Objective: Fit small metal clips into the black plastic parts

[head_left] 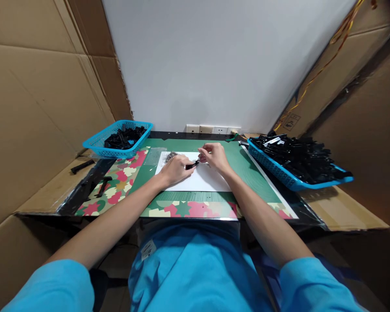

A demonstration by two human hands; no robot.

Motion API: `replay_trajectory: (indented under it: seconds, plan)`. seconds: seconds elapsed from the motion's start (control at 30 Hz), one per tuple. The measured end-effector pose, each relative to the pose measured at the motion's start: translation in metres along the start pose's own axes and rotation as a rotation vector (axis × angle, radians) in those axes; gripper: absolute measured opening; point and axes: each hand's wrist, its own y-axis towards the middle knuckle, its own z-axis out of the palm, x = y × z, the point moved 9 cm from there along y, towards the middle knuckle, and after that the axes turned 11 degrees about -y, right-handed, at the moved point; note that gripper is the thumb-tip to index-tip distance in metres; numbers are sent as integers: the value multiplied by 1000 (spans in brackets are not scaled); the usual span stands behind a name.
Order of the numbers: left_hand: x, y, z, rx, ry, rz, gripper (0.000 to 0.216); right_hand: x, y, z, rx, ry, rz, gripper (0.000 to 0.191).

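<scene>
Over the white paper [211, 184], a black part [191, 166] is held by the left hand [176, 169]; the right hand [215, 156] is bunched near its end, any grip unclear. The part is best braced firmly.

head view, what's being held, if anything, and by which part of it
The left hand holds a black piece by its left end. The right hand is by the other end; whether it grips anything cannot be told.
</scene>
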Motion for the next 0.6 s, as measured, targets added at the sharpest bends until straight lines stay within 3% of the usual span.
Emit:
replay_trajectory:
  seconds: [0.6]
  plan:
    - [-5, 1, 0, 39, -19, -14, 21, 1, -2, 0, -16, -148, -44, 45]
